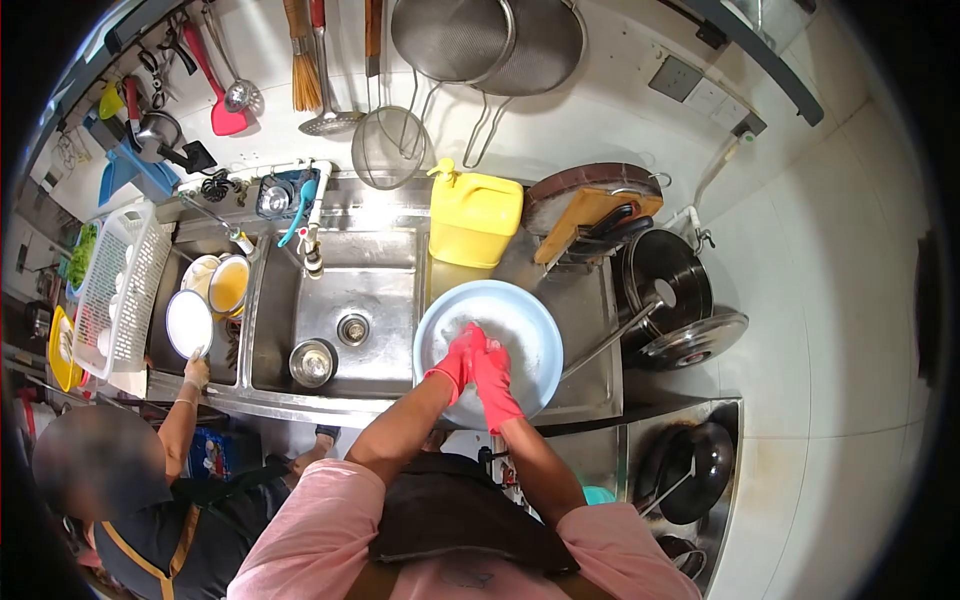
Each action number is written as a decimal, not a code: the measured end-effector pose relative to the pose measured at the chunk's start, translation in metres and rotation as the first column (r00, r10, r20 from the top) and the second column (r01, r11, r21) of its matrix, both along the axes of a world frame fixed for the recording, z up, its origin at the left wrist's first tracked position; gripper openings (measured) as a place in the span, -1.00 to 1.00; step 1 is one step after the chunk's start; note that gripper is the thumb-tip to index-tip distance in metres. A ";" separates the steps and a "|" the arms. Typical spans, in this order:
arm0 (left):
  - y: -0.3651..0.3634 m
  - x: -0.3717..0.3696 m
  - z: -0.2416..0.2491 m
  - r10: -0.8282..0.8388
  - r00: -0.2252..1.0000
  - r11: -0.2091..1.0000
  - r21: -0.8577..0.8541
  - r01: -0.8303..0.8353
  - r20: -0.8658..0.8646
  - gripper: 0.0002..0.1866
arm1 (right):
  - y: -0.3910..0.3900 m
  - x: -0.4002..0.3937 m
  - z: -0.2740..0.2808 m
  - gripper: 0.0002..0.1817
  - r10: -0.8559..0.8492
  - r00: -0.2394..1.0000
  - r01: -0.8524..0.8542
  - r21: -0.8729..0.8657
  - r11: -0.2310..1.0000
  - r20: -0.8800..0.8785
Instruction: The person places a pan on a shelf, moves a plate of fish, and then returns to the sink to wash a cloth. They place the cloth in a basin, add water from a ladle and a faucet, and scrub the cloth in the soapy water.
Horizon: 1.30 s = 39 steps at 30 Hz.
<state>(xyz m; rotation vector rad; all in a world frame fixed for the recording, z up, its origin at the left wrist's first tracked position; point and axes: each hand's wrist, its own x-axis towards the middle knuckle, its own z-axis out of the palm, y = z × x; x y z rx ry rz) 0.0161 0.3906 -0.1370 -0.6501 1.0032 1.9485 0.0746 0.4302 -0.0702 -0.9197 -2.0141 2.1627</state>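
My left hand [462, 360] and my right hand [492, 378], both in red rubber gloves, meet over a light blue basin [545, 330]. Their fingers are closed and pressed together, and whatever they may hold is hidden. Foamy water [510, 310] lies in the basin, which stands on the steel counter right of a sink [340, 280]. Just behind the basin is a yellow plastic jug [475, 220] with a tap on top. A small metal bowl [313, 362] sits in the sink near its drain.
At left a co-worker's hand [197, 371] holds a white plate [189, 323] over another sink with bowls. A white basket [140, 290] stands beyond. At right are a cutting board [590, 225], knives, a dark pot [665, 270] and a wok [705, 470]. Strainers [455, 40] hang on the wall.
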 end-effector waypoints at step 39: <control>-0.060 0.001 0.128 -0.068 0.819 0.956 0.197 0.217 -0.570 -0.74 | 0.105 0.047 0.054 -0.56 0.217 0.976 -0.212 -0.355 0.910 -0.025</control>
